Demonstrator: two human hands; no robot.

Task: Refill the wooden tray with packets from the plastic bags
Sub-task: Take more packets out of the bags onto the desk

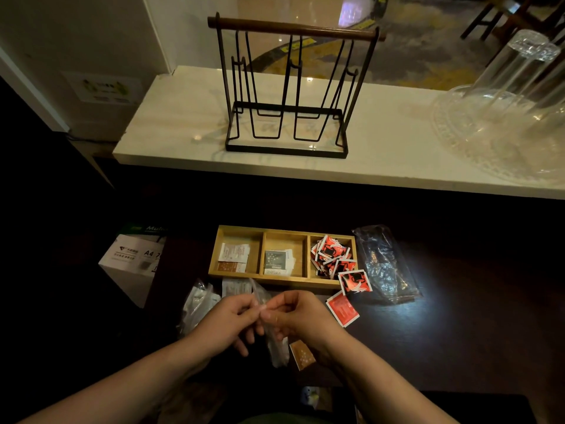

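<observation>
Wooden tray (pixel 284 281) beyond both hands, left hand (pixel 227 321), right hand (pixel 301 316) pinching plastic bag (pixel 276 347)

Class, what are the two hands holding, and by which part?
Both the left hand and right hand pinch the top edge of a clear plastic bag.

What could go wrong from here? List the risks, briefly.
1. Both hands, left hand and right hand, pinch the clear plastic bag at its top; if it tears open suddenly, packets may scatter on the dark table.
2. The right compartment of the wooden tray is heaped with red packets; two already lie outside, so more may slide off.
3. Dim light could lead to a packet landing in the wrong compartment.
</observation>
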